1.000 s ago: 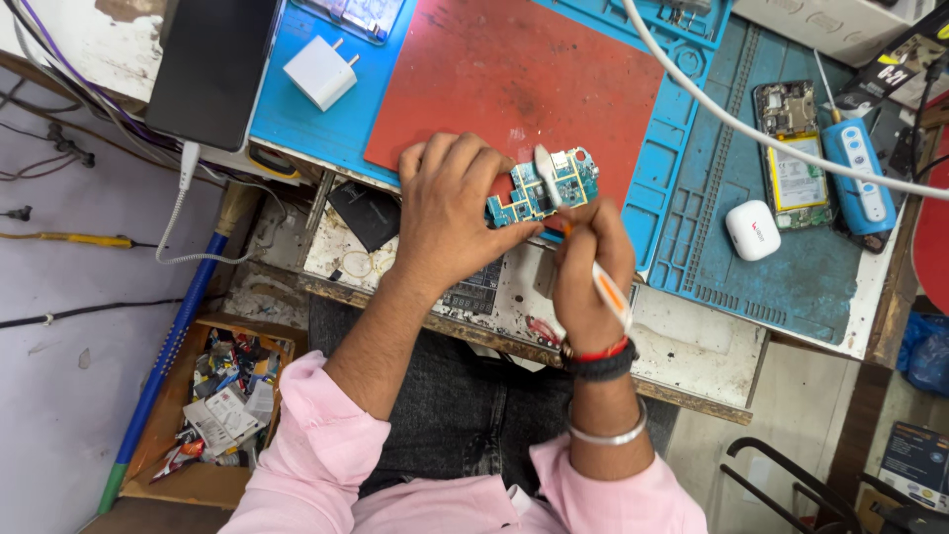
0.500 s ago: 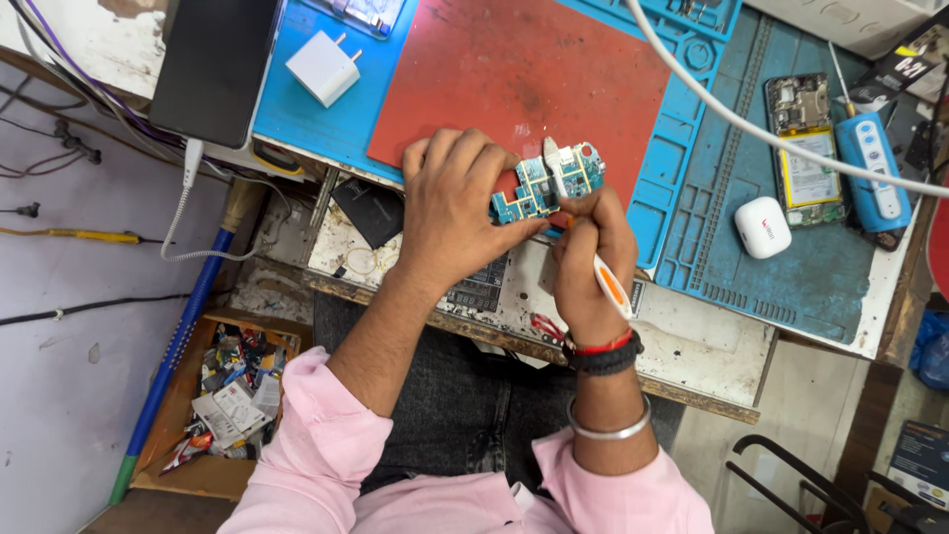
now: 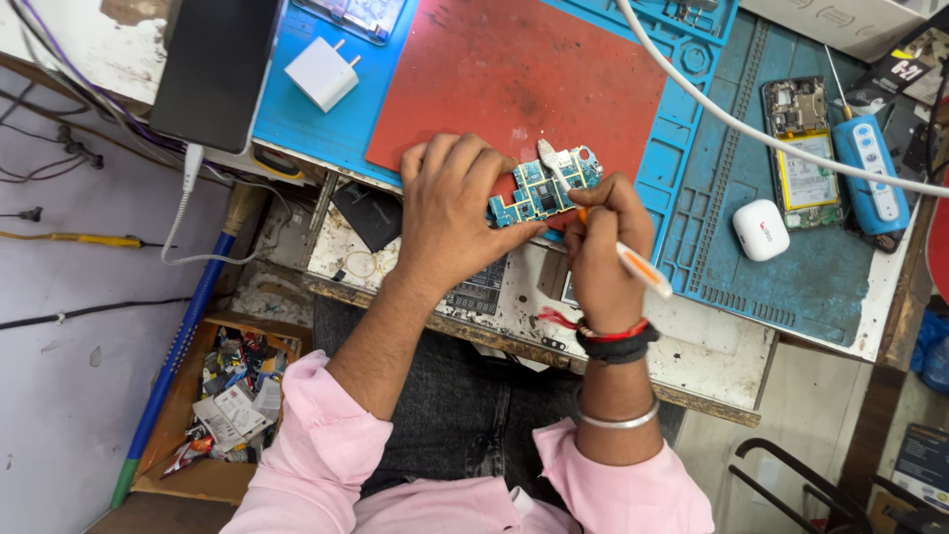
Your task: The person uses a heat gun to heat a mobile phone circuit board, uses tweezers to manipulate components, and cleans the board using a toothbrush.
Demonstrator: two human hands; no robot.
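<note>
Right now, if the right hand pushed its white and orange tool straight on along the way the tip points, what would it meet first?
Most likely the blue-green circuit board: the right hand aims the tool up-left at its near edge, where the left hand pins it on the red mat. The tip itself is hidden.

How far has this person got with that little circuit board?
Done: the blue circuit board is out of any casing, and an opened phone lies apart on the blue mat. In hand: the left hand steadies the board while the right hand works an orange-and-white tool against it. Left: the board is not back in any casing.
</note>
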